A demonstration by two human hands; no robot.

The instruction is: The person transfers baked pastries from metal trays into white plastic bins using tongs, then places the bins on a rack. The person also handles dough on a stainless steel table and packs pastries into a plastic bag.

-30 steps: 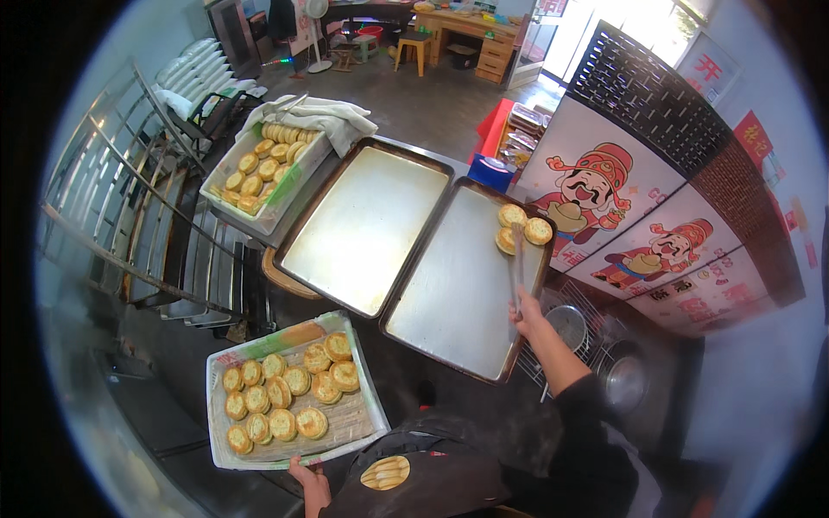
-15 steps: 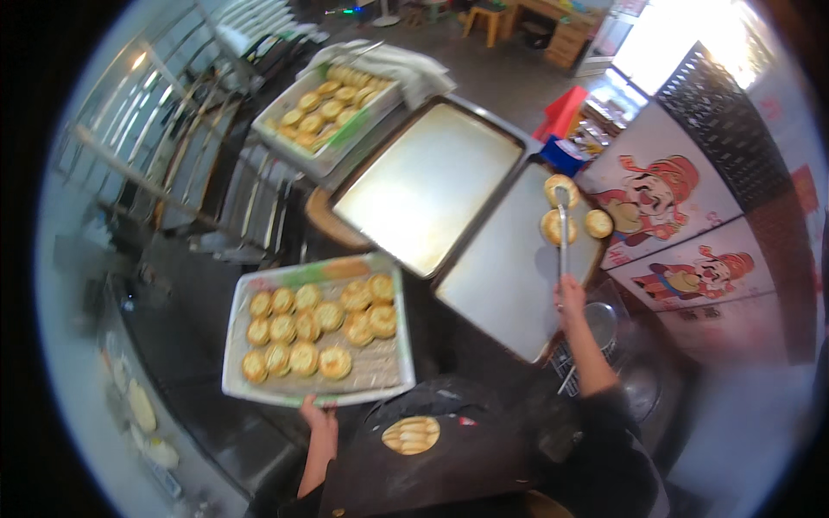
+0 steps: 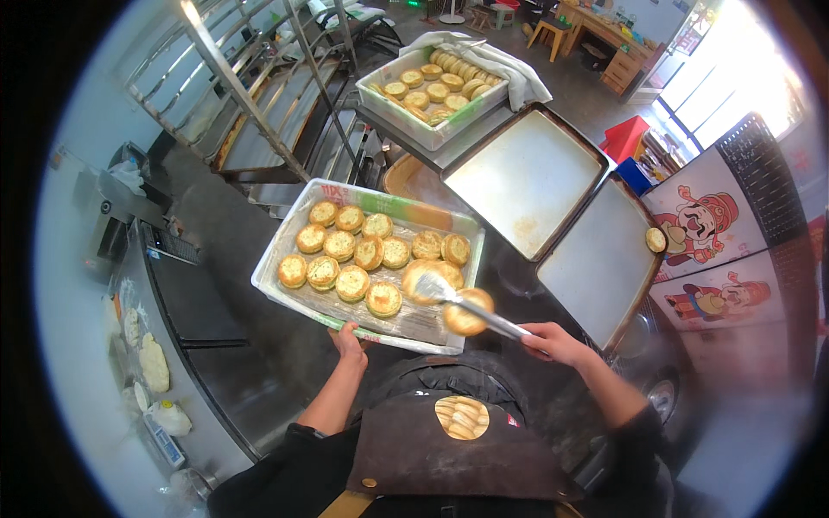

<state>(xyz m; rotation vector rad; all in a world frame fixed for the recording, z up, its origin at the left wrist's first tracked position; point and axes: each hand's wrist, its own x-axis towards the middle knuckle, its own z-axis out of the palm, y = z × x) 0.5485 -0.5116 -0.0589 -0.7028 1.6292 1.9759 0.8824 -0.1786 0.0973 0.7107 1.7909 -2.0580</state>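
Note:
My left hand (image 3: 349,342) grips the near rim of a white box (image 3: 298,298) with rows of round golden pastries (image 3: 352,283), holding it tilted in front of me. In my right hand (image 3: 557,344) is a pair of metal tongs (image 3: 496,321), reaching over the box's right end. Two pastries are at the tongs: one (image 3: 414,283) by the blurred tip, another (image 3: 466,316) under the shaft at the near right rim. The tongs' lower arm is hidden. A single pastry (image 3: 655,239) lies at the right edge of the right-hand baking tray (image 3: 596,259).
Another baking tray (image 3: 527,181) lies beside the first. Beyond it stands a second box of pastries (image 3: 432,134) with a white cloth (image 3: 522,73) on its corner. A metal rack (image 3: 259,121) is at far left, a dark counter (image 3: 203,319) at left, a printed panel (image 3: 717,293) at right.
My right hand has swung left from the baking tray to the box, carrying two pastries with the tongs. One pastry stays on that tray. The view has shifted left.

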